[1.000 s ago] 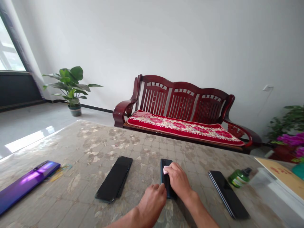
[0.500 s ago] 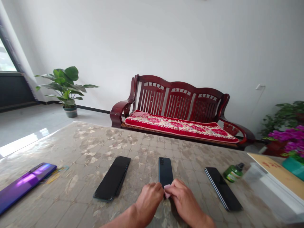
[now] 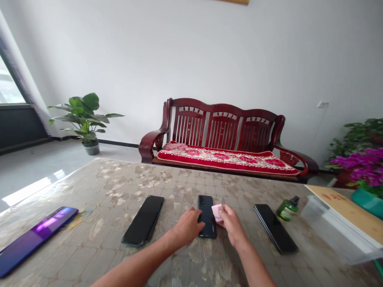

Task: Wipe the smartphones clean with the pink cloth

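Note:
A dark blue smartphone (image 3: 207, 219) lies back up on the table, its camera block at the far end. My left hand (image 3: 189, 226) is at its left edge, curled against it, with the thumb reaching over its back and steadying it. At the phone's right edge my right hand (image 3: 229, 221) pinches a small pale pink cloth (image 3: 218, 212) between thumb and fingers. The cloth is folded and sticks up beside the phone. Left of my hands lies a black phone (image 3: 144, 220), screen up, on top of something dark that is mostly hidden.
Another black phone (image 3: 275, 228) lies to the right near a green spray bottle (image 3: 287, 208). A clear plastic box (image 3: 324, 229) with a tan board on top stands at the right edge. A purple phone (image 3: 38, 239) lies far left. Beyond the table is a wooden bench (image 3: 223, 123).
My hands were together at the phone's near end. Now they are apart, one on each side, and the cloth has moved up along the right edge. The camera view has shifted slightly.

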